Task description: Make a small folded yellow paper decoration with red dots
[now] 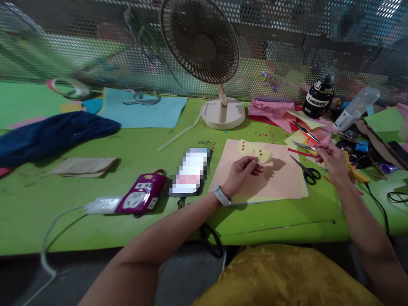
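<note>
Over a peach paper sheet (226, 170), my left hand (244, 172) has its thumb and fingers closed together. Its fingertips overlap the lower edge of a yellow bow-shaped paper piece (264, 156) dotted with small red pieces. Whether they grip that piece or something smaller cannot be made out. My right hand (331, 159) pinches metal tweezers (304, 146), their tips pointing left. Below them lie a red paper strip (300, 152) and black-handled scissors (310, 174). An orange-and-black cutter knife (305, 131) rests just behind the tweezers.
A desk fan (223, 114) stands at the back. A phone (190, 172) and a purple power strip (142, 194) lie left. Crumpled pink paper (272, 109), a black bottle (317, 100), a clear bottle (357, 109) and a yellow glue gun (358, 174) crowd the right side.
</note>
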Demonstrator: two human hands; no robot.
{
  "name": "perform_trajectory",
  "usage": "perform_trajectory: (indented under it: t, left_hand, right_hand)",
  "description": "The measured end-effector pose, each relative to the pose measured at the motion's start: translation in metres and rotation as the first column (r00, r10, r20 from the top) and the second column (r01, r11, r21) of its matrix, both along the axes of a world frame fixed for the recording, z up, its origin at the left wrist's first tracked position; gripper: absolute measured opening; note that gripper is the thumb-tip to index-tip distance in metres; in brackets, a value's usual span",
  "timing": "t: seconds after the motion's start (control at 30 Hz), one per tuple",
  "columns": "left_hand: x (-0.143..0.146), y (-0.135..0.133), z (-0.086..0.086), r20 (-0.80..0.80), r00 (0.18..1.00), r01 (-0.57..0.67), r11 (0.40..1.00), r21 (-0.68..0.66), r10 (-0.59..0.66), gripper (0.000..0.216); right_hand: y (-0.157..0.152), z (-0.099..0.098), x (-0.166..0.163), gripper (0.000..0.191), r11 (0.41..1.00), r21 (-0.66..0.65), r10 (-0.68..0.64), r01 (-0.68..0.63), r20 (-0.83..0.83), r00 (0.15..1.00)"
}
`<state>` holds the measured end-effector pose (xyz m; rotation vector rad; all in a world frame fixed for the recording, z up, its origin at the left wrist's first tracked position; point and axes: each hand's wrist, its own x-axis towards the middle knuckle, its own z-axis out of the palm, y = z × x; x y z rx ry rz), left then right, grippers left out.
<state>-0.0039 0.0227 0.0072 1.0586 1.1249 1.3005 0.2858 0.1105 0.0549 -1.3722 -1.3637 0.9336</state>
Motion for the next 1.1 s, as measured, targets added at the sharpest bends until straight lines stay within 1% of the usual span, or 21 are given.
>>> perform_trajectory:
  t: [0.1, 0.33, 0.77, 0.87, 1.1]
  left_hand:
    - [0.0001, -0.0004, 0.0002, -0.005, 1.000, -0.003, 1.000, 0.001, 0.003, 0.035]
    - [0.0000, -0.0010, 0.0007, 0.016, 1.000, 0.005, 1.000, -0.001, -0.005, 0.040]
    - [-0.0002, -0.0009, 0.0022, -0.035, 0.999, 0.010, 1.000, 0.021, -0.010, 0.042]
    - [-0.0002, -0.0009, 0.0030, -0.043, 0.999, 0.000, 1.000, 0.026, 0.001, 0.043]
    - [0.0001, -0.0011, 0.0023, -0.041, 0.999, 0.001, 1.000, 0.010, -0.001, 0.046]
  right_hand:
    - [0.0001, -0.0008, 0.0001, 0.016, 1.000, 0.013, 0.011, -0.011, 0.009, 1.000]
    - [-0.0014, -0.0010, -0.0024, 0.021, 0.999, 0.012, 0.036, -0.036, 0.002, 0.999]
    - [-0.0007, 0.0006, -0.0012, 0.009, 0.999, 0.037, 0.019, -0.019, 0.000, 1.000]
    - [-0.0021, 0.0020, -0.0034, 0.008, 0.999, 0.028, 0.036, -0.037, 0.005, 0.999]
    - [-0.0006, 0.0024, -0.0022, 0.007, 0.999, 0.021, 0.033, -0.032, -0.027, 0.999]
